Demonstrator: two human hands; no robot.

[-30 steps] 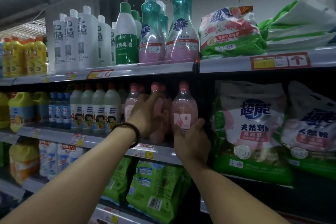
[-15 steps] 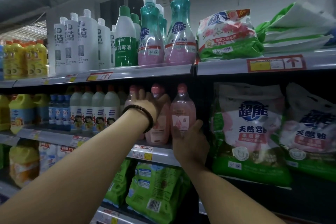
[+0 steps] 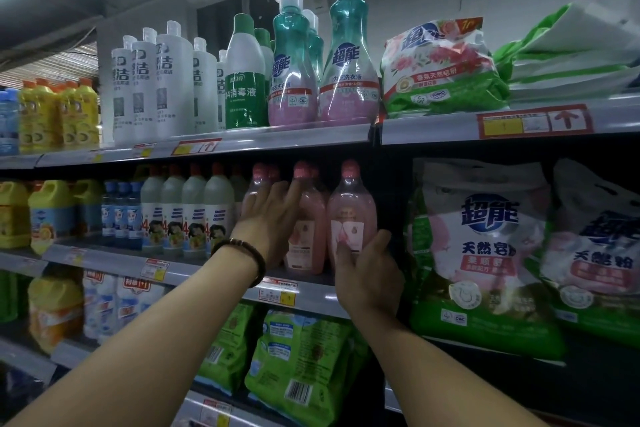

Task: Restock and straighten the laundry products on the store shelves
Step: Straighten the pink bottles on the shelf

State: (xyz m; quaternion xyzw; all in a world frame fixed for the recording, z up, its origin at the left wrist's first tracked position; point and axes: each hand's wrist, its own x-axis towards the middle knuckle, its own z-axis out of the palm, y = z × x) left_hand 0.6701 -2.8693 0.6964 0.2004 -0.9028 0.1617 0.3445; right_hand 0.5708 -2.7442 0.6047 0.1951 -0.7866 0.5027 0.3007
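Three pink bottles stand in a row at the front of the middle shelf [image 3: 311, 291], with more pink caps showing behind them. The right-hand bottle [image 3: 351, 211] stands upright at the row's end, next to a dark gap before the big detergent bags [image 3: 485, 253]. The right hand [image 3: 369, 277] cups its lower part — thumb on the label, fingers curled round the far side, a loose but closed grasp. The left hand [image 3: 270, 222], a dark beaded bracelet [image 3: 242, 258] on its wrist, lies spread against the left bottle [image 3: 258, 191], and its fingertips reach the neck of the middle bottle [image 3: 308, 232]; the fingers are splayed flat, pressing rather than gripping. To the left on the same shelf stand white bottles with red caps [image 3: 194, 211], then blue bottles and yellow jugs. The shelf above carries teal pump bottles [image 3: 348, 62], white bottles and a flowered bag. Below hang green packets [image 3: 304, 364] — barcodes facing out.
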